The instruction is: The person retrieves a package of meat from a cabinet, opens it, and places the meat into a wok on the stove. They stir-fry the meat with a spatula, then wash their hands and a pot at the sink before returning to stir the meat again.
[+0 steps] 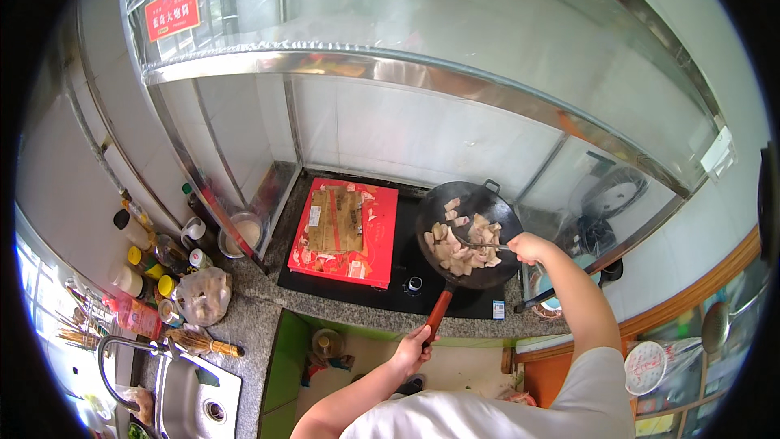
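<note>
A dark wok (434, 210) stands on the right side of the black cooktop (481, 305), with pale slices of meat (451, 250) spread over its bottom. My left hand (414, 350) grips the wok's red-brown handle (438, 312) near its end. With my right hand (529, 248) I hold a thin metal utensil (487, 246) over the wok's right side. Its far end is down among the slices, so its shape is hidden. A flat red box (382, 225) with a piece of brown cardboard (335, 219) on it covers the cooktop's left side.
At the left are a metal bowl (245, 235), bottles and jars, a plastic bag (204, 296), a straw brush (204, 343) and a steel sink (183, 399) with a faucet (113, 378). Metal-framed clear panels (426, 76) surround the cooktop. Bowls (551, 292) stand behind the right panel.
</note>
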`<state>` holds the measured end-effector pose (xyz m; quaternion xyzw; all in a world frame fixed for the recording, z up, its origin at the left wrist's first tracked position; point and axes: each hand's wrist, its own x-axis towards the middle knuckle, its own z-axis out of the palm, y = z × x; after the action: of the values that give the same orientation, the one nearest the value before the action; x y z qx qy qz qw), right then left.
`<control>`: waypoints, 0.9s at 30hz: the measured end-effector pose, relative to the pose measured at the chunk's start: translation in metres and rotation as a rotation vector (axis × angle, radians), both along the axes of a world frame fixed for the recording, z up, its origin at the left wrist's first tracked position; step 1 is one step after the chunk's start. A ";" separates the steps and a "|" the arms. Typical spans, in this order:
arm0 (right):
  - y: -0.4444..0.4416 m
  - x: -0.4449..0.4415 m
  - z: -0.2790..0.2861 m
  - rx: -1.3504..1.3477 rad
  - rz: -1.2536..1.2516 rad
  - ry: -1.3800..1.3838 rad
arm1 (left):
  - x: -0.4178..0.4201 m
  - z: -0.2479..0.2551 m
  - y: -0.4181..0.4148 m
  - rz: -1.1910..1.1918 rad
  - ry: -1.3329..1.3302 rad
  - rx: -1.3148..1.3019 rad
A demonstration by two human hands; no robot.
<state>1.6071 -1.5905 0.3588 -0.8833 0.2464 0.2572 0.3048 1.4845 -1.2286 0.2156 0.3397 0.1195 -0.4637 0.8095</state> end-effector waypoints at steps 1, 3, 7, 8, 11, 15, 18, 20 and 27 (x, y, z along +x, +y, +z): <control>0.012 -0.008 0.013 -0.105 0.158 -0.058 | 0.001 0.002 0.003 0.003 -0.003 0.019; 0.037 -0.027 0.045 -0.317 0.480 -0.174 | 0.003 0.001 0.008 0.019 0.014 0.047; 0.038 -0.070 0.031 -0.395 0.549 -0.361 | 0.012 -0.039 0.010 0.054 -0.059 0.203; 0.041 -0.073 0.019 -0.379 0.541 -0.339 | 0.018 -0.053 0.010 0.075 -0.158 0.279; 0.056 -0.078 -0.006 -0.385 0.511 -0.358 | 0.036 -0.096 0.007 0.229 -0.630 0.721; 0.060 -0.103 -0.011 -0.229 0.302 -0.339 | 0.074 -0.102 0.003 0.209 -1.041 1.038; 0.090 -0.122 0.013 -0.084 0.029 -0.228 | 0.095 -0.100 -0.007 0.131 -1.138 1.151; 0.099 -0.132 0.015 -0.021 -0.090 -0.206 | 0.106 -0.105 -0.020 0.071 -1.070 1.145; 0.126 -0.158 0.031 0.116 -0.307 -0.206 | 0.135 -0.116 -0.042 -0.046 -1.098 1.256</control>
<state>1.4492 -1.4649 0.3895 -0.8379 0.3308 0.1297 0.4144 1.6193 -1.2702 0.0991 0.9080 -0.0626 -0.0957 0.4030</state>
